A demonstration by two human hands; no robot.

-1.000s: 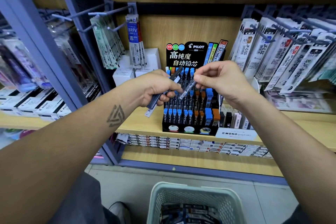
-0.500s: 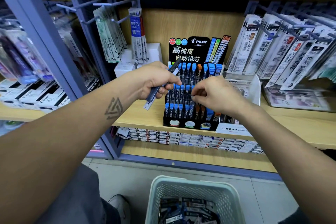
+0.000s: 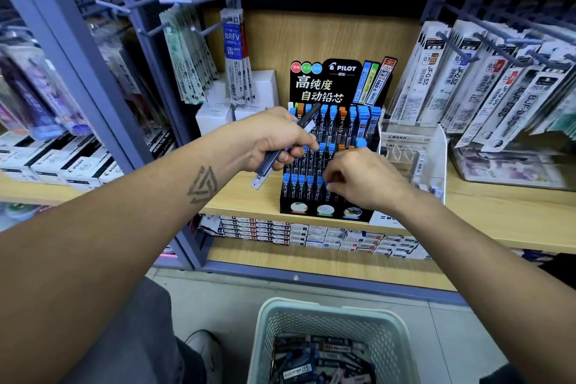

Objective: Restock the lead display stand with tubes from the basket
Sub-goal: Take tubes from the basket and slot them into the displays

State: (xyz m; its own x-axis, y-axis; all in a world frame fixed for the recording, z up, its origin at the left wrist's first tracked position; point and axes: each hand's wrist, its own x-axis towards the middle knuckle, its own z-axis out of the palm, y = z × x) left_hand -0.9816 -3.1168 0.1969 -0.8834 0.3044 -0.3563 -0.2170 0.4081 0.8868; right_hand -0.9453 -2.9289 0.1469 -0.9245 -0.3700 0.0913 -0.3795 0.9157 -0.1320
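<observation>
The black Pilot lead display stand [image 3: 324, 87] sits on the wooden shelf, its tiers filled with blue- and orange-capped tubes. My left hand [image 3: 274, 140] grips a bundle of dark lead tubes [image 3: 268, 165] just left of the stand. My right hand [image 3: 358, 178] is at the stand's lower front row, fingers curled and pinching a tube there; the tube itself is mostly hidden by my fingers. The pale green basket [image 3: 280, 318] stands on the floor below, with several more tubes [image 3: 321, 358] inside.
Refill packs hang on metal hooks left [image 3: 187, 53] and right [image 3: 486, 72] of the stand. A clear acrylic Mono holder [image 3: 411, 153] stands right beside it. White boxes [image 3: 255, 87] sit behind on the left. Flat boxes line the lower shelf [image 3: 311, 234].
My right hand took one tube from the bundle and moved down from mid-air to the stand's lower front row. My left hand stayed put with the bundle.
</observation>
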